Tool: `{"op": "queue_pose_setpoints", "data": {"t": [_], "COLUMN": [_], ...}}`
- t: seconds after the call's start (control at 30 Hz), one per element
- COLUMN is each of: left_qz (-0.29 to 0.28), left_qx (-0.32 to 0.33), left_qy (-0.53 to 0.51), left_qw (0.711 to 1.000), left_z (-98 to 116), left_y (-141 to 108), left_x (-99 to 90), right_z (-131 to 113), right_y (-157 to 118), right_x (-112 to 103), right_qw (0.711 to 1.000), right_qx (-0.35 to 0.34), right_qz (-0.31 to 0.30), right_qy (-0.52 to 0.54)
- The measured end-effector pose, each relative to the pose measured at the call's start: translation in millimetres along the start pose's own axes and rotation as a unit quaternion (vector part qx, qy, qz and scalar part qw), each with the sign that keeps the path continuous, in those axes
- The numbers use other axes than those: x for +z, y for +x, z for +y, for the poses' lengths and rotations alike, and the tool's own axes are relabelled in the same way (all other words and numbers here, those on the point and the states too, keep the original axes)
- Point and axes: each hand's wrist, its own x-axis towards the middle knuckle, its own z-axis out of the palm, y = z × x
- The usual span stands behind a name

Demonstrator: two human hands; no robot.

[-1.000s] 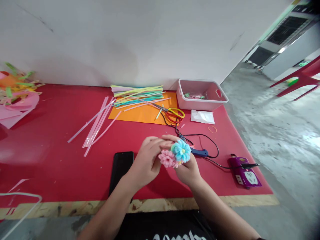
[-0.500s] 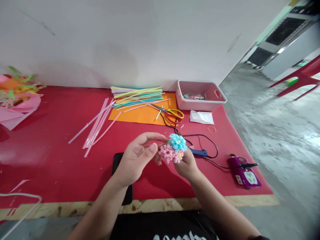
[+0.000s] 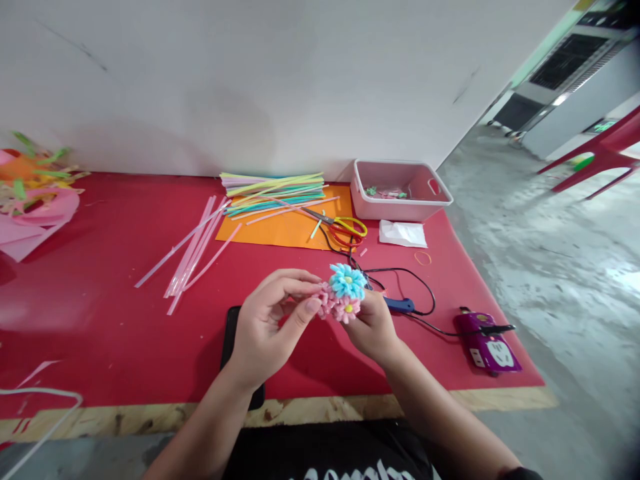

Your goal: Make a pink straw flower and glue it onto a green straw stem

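Observation:
A small bunch of pipe-cleaner flowers, one blue flower (image 3: 348, 281) above pink flowers (image 3: 347, 309), is held over the red table. My right hand (image 3: 373, 325) is closed around the bunch from below and behind; its fingertips are mostly hidden by the blooms. With thumb and fingers, my left hand (image 3: 280, 320) pinches the leftmost pink flower (image 3: 326, 300). The stems are out of sight behind the flowers and hands. Beneath my left hand lies a black phone-like object (image 3: 230, 337), partly covered.
Pipe cleaners (image 3: 275, 190) lie on an orange sheet (image 3: 270, 235) with scissors (image 3: 345, 225). Pink plastic strips (image 3: 193, 260) are to the left. A pink bin (image 3: 400, 210), white packet (image 3: 403, 233), blue-handled corded tool (image 3: 400, 305) and purple power adapter (image 3: 487, 343) stand right.
My left thumb and fingers have closed in on the left pink flower. The bunch has shifted slightly left and up, tilting a little in my right hand.

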Motion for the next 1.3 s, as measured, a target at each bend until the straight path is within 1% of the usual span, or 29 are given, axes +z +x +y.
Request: {"op": "queue_pose_setpoints", "data": {"t": [0.23, 0.47, 0.7, 0.77, 0.87, 0.93, 1.03, 1.13, 1.3], "left_qz": [0.003, 0.007, 0.010, 0.029, 0.078, 0.091, 0.064, 0.042, 0.035], "left_qx": [-0.027, -0.018, -0.012, 0.001, 0.032, 0.051, 0.103, 0.154, 0.153], "left_qy": [-0.019, -0.027, -0.029, -0.018, 0.004, 0.043, 0.111, 0.137, 0.139], "left_qw": [0.999, 0.999, 0.999, 0.999, 0.996, 0.994, 0.986, 0.978, 0.978], "left_z": [-8, -9, -7, -5, -1, 2, 5, 4, 1], "left_y": [-2, -5, -10, -12, -16, -16, -16, -15, -16], "left_x": [-0.5, 1.5, 3.3, 2.5, 1.3, 1.0, 1.6, 2.6, 3.4], "right_z": [4, -1, -2, -1, -1, -1, -2, -4, -8], "right_y": [1, -1, -5, -5, -6, -7, -7, -7, -6], "right_x": [2, 2, 2, 2, 3, 3, 2, 0, -4], "right_qw": [1.000, 1.000, 1.000, 1.000, 1.000, 0.999, 0.999, 0.999, 0.999], "right_qx": [0.010, 0.016, 0.007, 0.000, -0.016, -0.024, -0.030, -0.030, -0.034], "right_qz": [-0.006, -0.003, -0.005, -0.003, -0.001, -0.004, -0.006, -0.003, -0.003], "right_qy": [-0.011, -0.014, 0.003, 0.012, 0.026, 0.033, 0.034, 0.028, 0.025]}}
